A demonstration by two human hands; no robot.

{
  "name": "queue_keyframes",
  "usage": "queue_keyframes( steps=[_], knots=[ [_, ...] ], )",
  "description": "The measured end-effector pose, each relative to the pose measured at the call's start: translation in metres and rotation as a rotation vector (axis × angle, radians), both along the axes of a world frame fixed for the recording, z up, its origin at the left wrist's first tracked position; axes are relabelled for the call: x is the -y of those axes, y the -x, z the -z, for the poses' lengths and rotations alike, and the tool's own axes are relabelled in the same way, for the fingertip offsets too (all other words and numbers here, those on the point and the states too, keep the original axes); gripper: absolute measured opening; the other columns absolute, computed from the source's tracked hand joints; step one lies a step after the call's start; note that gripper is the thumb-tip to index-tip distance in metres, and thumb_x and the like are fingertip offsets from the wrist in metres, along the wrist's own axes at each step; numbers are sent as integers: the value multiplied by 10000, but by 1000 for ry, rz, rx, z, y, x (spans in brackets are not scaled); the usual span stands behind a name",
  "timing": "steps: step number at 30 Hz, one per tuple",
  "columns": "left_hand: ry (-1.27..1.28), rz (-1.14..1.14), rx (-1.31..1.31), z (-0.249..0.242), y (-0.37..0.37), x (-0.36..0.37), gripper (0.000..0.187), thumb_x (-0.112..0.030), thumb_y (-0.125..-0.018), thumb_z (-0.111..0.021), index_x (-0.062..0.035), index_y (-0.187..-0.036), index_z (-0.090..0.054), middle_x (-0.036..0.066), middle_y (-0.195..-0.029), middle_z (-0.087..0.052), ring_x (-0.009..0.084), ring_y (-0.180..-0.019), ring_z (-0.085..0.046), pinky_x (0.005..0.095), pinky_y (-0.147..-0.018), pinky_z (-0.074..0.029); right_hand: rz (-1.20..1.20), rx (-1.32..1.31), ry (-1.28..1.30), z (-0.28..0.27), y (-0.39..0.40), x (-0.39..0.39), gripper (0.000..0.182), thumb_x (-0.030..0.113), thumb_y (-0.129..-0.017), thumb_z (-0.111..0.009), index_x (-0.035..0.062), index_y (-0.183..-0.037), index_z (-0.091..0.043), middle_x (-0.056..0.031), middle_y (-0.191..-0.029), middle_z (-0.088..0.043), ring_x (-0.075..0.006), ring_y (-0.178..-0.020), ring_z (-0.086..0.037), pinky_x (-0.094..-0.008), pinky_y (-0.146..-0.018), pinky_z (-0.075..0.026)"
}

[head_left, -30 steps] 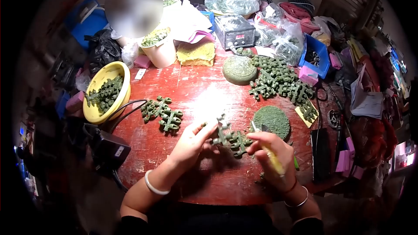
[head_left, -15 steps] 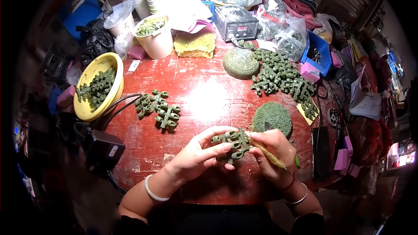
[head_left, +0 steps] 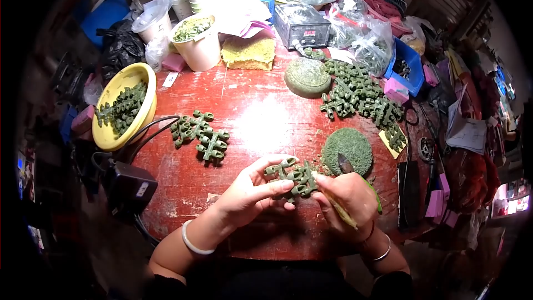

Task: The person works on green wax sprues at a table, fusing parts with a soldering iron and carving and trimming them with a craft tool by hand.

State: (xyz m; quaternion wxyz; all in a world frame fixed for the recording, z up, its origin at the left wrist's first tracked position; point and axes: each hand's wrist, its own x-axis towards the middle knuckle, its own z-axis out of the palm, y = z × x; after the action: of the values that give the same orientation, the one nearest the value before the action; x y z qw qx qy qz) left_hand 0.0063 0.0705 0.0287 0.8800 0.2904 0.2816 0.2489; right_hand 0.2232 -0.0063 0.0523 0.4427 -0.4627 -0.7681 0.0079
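My left hand (head_left: 247, 195) is closed around a dark green branching piece (head_left: 300, 178) with several small cup-like knobs, pinched between thumb and fingers. My right hand (head_left: 355, 197) grips a slim tool with a yellowish handle (head_left: 345, 215), its tip at the piece's right side and hidden by the fingers. The same hand also holds a second tool with a dark pointed blade (head_left: 345, 164) and a green edge, the blade lying over a round green textured pad (head_left: 355, 147). Two similar green branching pieces (head_left: 213, 145) lie on the red table (head_left: 183, 189) to the left.
A yellow bowl (head_left: 150, 112) of green pieces stands left, beside a black box (head_left: 129, 183) with cables. A large heap of green pieces (head_left: 361, 91) lies back right, near a round stone-like block (head_left: 307, 78). Behind are a power unit (head_left: 301, 26), yellow sponge (head_left: 249, 55) and white tub (head_left: 200, 50).
The green piece has turned slightly in my left hand. My right hand has rotated, so more of the dark blade and green edge shows. The view has shifted a little.
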Motion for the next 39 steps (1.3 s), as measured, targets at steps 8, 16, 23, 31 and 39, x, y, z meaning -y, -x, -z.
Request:
queue_keyframes(
  steps=[8, 16, 23, 31, 39],
  knots=[
    [41, -78, -2, 0, -2, 0, 382, -32, -951, -656, -41, -1308, -519, 181, -1310, -599, 283, -1088, -661, 407, -790, -621, -37, 51, -70, 10, 3, 0, 366, 21, -806, -798, 23, -1148, -667, -64, -868, -685, -226, -706, -649, -322, -605, -523],
    [80, -28, 76, -2, 0, 0, 352, -46, -977, -636, -67, -1307, -516, 153, -1376, -585, 238, -1134, -645, 371, -855, -604, -51, 71, -83, 14, 2, 1, 414, 94, -804, -822, 43, -1186, -670, -20, -991, -702, -182, -813, -669, -302, -635, -500],
    [4, -51, 94, 4, -2, 2, 328, -7, -979, -615, -61, -1289, -523, 166, -1357, -598, 233, -1155, -636, 379, -913, -587, -85, 42, -79, 9, 3, -1, 412, 79, -797, -824, 44, -1178, -671, -20, -920, -691, -179, -772, -659, -304, -627, -475],
    [-454, -165, 15, 9, -4, 6, 269, 75, -934, -611, -31, -1178, -573, 164, -1268, -633, 287, -1271, -584, 438, -1069, -499, -76, -9, -3, 6, 1, 3, 348, 55, -823, -795, 48, -1143, -660, -68, -919, -707, -237, -749, -671, -343, -654, -499],
    [-678, -170, -48, 8, -3, 7, 247, 72, -924, -584, -6, -1158, -604, 185, -1278, -643, 267, -1251, -594, 414, -1089, -468, -32, -15, 81, -4, 2, 4, 288, 38, -830, -777, 38, -1102, -684, -83, -876, -688, -245, -706, -645, -346, -650, -496]
  ],
)
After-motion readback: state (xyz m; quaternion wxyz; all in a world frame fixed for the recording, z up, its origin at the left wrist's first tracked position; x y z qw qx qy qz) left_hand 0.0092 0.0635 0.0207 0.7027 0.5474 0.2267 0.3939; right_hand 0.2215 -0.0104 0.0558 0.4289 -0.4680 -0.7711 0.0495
